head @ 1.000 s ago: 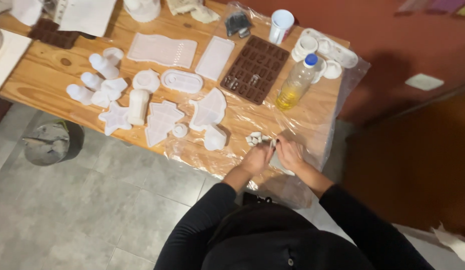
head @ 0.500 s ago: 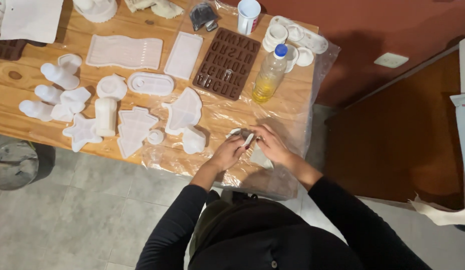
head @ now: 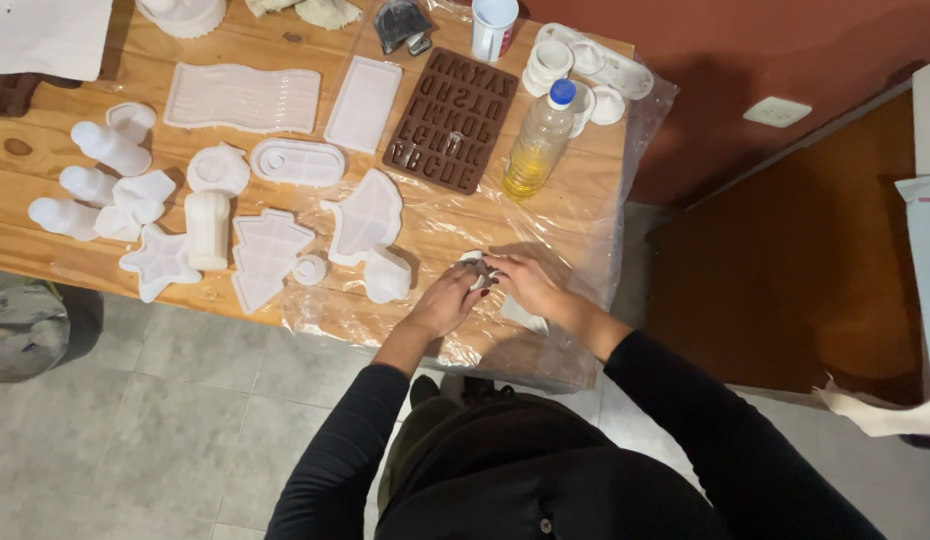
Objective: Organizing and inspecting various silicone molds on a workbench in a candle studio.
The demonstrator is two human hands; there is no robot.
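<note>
Hands, left hand (head: pixel 447 300) and right hand (head: pixel 525 282), pinch small white mould (head: pixel 477 265) together

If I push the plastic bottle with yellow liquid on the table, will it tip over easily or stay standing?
The bottle is tall and narrow and stands upright, so a push near its blue cap would probably tip it. It looks less than half full, with the liquid low, which should steady it against a low push. It stands on crinkled plastic sheet, so it may slide rather than grip.

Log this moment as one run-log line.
left hand: grips small white piece | right hand: grips same piece | site: plastic sheet on wooden table | nearby: tree mould, oil bottle
</note>
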